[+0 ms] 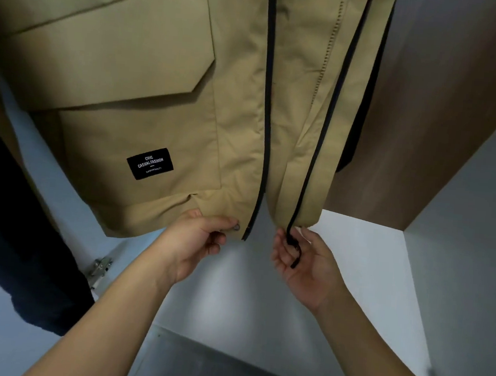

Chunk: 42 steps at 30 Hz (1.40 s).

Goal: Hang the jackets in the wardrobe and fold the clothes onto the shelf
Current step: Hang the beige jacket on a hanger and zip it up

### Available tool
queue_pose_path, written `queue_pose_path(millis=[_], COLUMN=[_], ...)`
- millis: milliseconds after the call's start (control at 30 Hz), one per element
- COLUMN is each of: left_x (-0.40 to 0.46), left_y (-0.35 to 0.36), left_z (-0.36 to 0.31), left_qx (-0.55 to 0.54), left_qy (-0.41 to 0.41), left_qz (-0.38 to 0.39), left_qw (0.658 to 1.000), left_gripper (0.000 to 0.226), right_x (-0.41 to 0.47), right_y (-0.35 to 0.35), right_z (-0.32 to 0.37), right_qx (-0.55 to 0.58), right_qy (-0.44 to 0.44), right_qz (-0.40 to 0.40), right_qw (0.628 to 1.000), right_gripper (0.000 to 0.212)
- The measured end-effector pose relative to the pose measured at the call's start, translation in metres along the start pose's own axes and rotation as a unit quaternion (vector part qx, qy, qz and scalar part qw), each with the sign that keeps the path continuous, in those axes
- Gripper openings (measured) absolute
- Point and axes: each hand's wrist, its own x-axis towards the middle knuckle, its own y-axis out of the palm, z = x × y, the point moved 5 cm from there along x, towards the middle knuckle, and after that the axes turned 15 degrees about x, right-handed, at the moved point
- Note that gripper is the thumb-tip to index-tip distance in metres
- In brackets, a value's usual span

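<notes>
Left hand (197, 237): I'm pinching the jacket (159, 96) hem.
Right hand (304, 252): I'm cupping the zipper end (292, 245), just right of it.

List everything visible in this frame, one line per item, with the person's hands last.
jacket: one, tan, hanging in the wardrobe, front open
zipper: two black halves running down the open front edges
label: one, black with white text, on the front pocket
snap: one, metal, at the left front hem
dark garment: one, navy, hanging at far left
wardrobe: brown side panel, white floor below
hinge: one, metal, lower left
left hand: holds the hem by the snap
right hand: holds the zipper's bottom end
</notes>
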Motion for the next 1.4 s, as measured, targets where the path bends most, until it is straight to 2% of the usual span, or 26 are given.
queue_pose_path(millis=[167, 300, 367, 433, 600, 733, 867, 933, 1000, 1100, 1167, 1200, 1300, 1400], left_x=[0.001, -0.002, -0.005, -0.01, -0.017, -0.023, -0.03, -0.032, -0.035, -0.041, -0.047, -0.049, -0.053, -0.056], left_y=[0.006, 0.008, 0.007, 0.006, 0.009, 0.006, -0.007, -0.014, -0.019, -0.015, -0.008, -0.005, 0.0, 0.009], left_z=[0.0, 0.001, 0.001, 0.001, -0.007, -0.017, -0.024, -0.025, -0.025, -0.027, -0.032, -0.034, -0.036, -0.04], left_qx=[0.05, 0.083, 0.087, 0.071, -0.038, -0.046, -0.053, -0.064, -0.076, -0.075, -0.085, -0.089, -0.079, -0.075], left_qy=[0.026, 0.039, 0.038, 0.033, 0.056, 0.119, 0.157, 0.157, 0.15, 0.155, 0.176, 0.189, 0.223, 0.258], left_qz=[0.021, 0.041, 0.045, 0.057, 0.098, 0.063, 0.001, -0.017, -0.024, -0.027, -0.033, -0.045, -0.106, -0.131], left_qw=[0.998, 0.995, 0.995, 0.995, 0.993, 0.99, 0.986, 0.985, 0.985, 0.985, 0.98, 0.977, 0.966, 0.954], left_gripper=[0.017, 0.01, 0.011, 0.014, 0.012, 0.015, 0.018, 0.017, 0.019, 0.016, 0.005, 0.006, 0.009, 0.014], right_x=[0.01, 0.007, 0.006, 0.003, -0.007, -0.017, -0.027, -0.029, -0.033, -0.035, -0.033, -0.033, -0.034, -0.035], right_y=[0.001, 0.0, -0.001, 0.001, 0.017, 0.029, 0.042, 0.051, 0.058, 0.062, 0.063, 0.064, 0.064, 0.064], right_z=[-0.013, -0.021, -0.022, -0.02, -0.016, -0.016, -0.026, -0.033, -0.038, -0.044, -0.044, -0.042, -0.042, -0.043], right_qx=[-0.049, -0.102, -0.124, -0.163, -0.299, -0.259, -0.081, 0.022, 0.065, 0.045, 0.025, 0.017, -0.02, -0.054], right_qy=[0.056, 0.114, 0.129, 0.139, 0.112, 0.099, 0.102, 0.102, 0.099, 0.087, 0.062, 0.047, 0.023, -0.001], right_qz=[-0.006, 0.008, 0.021, 0.039, 0.101, 0.138, 0.161, 0.186, 0.199, 0.197, 0.185, 0.181, 0.177, 0.174], right_qw=[0.997, 0.988, 0.984, 0.976, 0.942, 0.951, 0.978, 0.977, 0.973, 0.976, 0.981, 0.982, 0.984, 0.983], right_gripper=[0.03, 0.016, 0.022, 0.029, 0.019, 0.023, 0.013, 0.034, 0.044, 0.038, 0.017, 0.01, 0.011, 0.012])
